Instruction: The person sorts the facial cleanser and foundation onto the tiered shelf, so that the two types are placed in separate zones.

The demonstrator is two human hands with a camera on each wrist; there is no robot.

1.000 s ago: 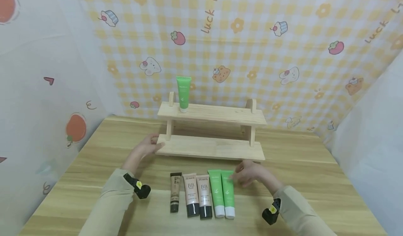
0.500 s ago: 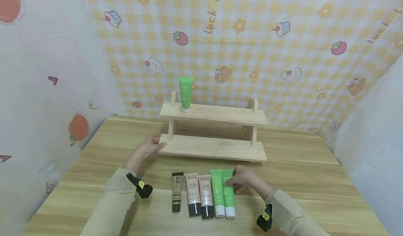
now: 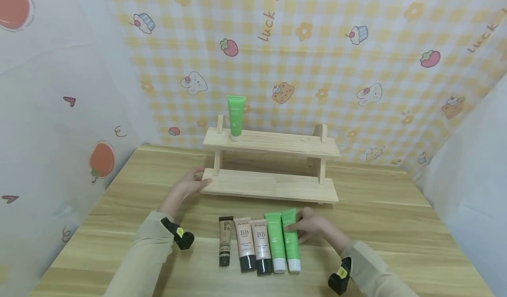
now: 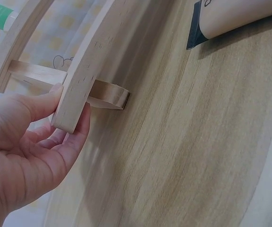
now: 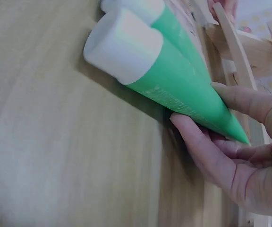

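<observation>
My left hand (image 3: 188, 185) grips the left end of the lower board of a two-tier wooden shelf (image 3: 269, 185); in the left wrist view the thumb lies on top and the fingers curl beneath the board (image 4: 81, 75). With my right hand (image 3: 313, 225) I pinch the rightmost green tube (image 3: 292, 244) near its flat end, which tilts up a little from the table in the right wrist view. Its white cap (image 5: 122, 46) points away from the hand. A second green tube (image 3: 276, 240) lies beside it. Another green tube (image 3: 236, 116) stands cap-down on the upper board.
Left of the green tubes lie two pinkish BB cream tubes (image 3: 245, 242) with black caps and a slim brown tube (image 3: 225, 240). They rest on the wooden table (image 3: 376, 209) in front of the shelf. A yellow checked cloth (image 3: 253, 59) hangs behind.
My right hand has moved left onto the rightmost green tube and taken hold of it. The tube's flat end has shifted and lifted slightly. The left hand keeps its hold on the shelf.
</observation>
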